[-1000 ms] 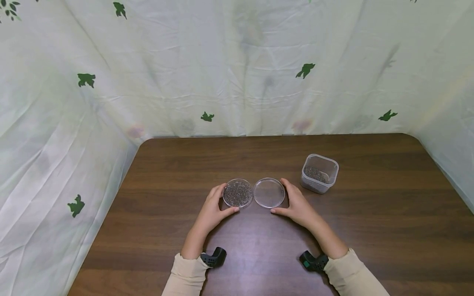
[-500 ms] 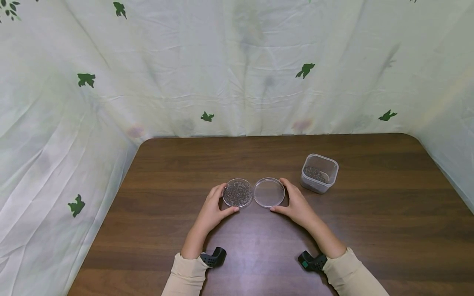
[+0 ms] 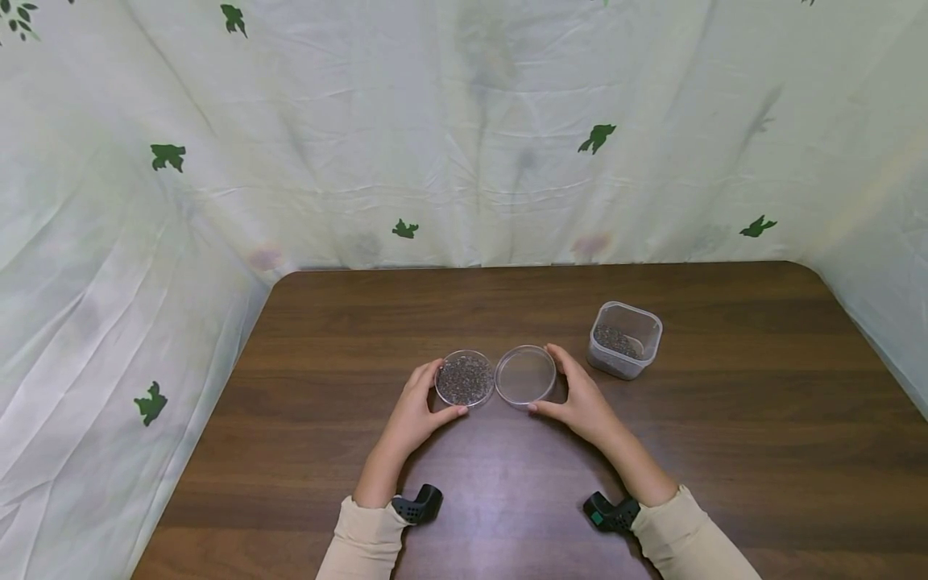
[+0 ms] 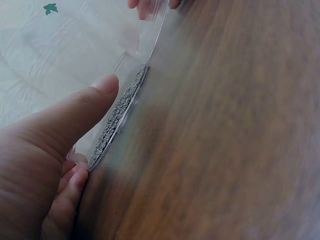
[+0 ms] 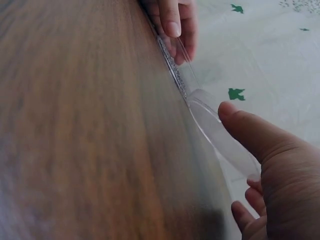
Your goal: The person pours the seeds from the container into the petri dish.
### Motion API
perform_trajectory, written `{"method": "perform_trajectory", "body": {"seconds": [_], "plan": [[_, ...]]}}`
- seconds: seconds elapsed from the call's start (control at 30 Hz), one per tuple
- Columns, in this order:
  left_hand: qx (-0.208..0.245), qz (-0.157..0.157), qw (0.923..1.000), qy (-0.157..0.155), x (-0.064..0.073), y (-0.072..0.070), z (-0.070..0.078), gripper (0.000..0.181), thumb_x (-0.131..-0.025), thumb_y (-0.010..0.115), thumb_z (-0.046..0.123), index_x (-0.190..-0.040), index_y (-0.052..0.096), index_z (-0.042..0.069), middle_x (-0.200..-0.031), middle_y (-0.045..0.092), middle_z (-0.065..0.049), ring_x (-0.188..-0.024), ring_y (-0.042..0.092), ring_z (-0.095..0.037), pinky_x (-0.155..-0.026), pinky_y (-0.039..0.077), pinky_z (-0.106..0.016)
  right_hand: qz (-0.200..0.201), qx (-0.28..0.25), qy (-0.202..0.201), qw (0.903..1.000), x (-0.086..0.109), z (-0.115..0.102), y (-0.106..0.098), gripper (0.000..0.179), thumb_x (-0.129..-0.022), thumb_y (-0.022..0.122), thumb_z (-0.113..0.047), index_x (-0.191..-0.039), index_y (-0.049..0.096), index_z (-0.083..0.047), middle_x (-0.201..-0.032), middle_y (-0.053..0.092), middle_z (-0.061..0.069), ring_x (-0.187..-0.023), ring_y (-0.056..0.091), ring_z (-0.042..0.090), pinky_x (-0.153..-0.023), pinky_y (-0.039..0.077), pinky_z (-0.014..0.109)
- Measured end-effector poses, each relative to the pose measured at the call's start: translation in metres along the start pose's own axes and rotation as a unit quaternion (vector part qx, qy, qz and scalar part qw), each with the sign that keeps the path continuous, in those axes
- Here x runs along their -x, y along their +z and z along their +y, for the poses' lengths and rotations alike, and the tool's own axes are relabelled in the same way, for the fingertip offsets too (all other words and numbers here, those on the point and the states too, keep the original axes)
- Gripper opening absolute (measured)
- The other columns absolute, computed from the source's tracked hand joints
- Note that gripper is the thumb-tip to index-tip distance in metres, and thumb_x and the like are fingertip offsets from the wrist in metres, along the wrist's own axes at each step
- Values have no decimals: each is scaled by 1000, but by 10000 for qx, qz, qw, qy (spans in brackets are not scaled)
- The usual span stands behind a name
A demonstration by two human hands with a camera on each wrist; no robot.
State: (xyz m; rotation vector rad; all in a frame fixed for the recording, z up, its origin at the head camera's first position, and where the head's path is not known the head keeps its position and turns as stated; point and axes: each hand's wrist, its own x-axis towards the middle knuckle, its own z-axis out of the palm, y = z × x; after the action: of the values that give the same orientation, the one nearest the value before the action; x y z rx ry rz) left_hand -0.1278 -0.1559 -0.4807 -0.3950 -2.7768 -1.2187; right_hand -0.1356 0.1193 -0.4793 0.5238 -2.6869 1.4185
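My left hand (image 3: pixel 418 411) holds a clear round petri dish (image 3: pixel 465 379) by its left side, thumb at the near rim and fingers round the far side. Grey granules (image 4: pixel 120 115) cover the floor of the dish, which rests on the table. Right beside it, a clear petri dish lid (image 3: pixel 525 375) with nothing in it is gripped between the thumb and fingers of my right hand (image 3: pixel 580 404). In the right wrist view the lid slants up from the tabletop, its lower edge close to the dish's rim.
A translucent plastic tub (image 3: pixel 644 358), partly filled with similar grey granules, stands behind and right of my right hand. The brown wooden table (image 3: pixel 406 310) ends at a pale curtain (image 3: pixel 478 161) with green leaf-like patches. Dark wrist devices (image 3: pixel 418 505) sit on both forearms.
The lid and my right hand have shifted very slightly up and left, with the lid now tilting. My left hand and the dish have stayed in place.
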Motion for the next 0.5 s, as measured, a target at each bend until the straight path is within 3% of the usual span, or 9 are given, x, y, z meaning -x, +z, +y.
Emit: {"method": "perform_trajectory", "body": {"seconds": [0.5], "plan": [[25, 9, 10000, -17, 0, 0, -2, 84, -66, 80, 29, -132, 39, -1, -128, 41, -19, -118, 39, -31, -97, 31, -45, 278, -390, -358, 9982, -1, -4, 3, 89, -63, 82, -24, -135, 33, -7, -134, 41, 11, -113, 46, 29, -94, 35, 43]]}}
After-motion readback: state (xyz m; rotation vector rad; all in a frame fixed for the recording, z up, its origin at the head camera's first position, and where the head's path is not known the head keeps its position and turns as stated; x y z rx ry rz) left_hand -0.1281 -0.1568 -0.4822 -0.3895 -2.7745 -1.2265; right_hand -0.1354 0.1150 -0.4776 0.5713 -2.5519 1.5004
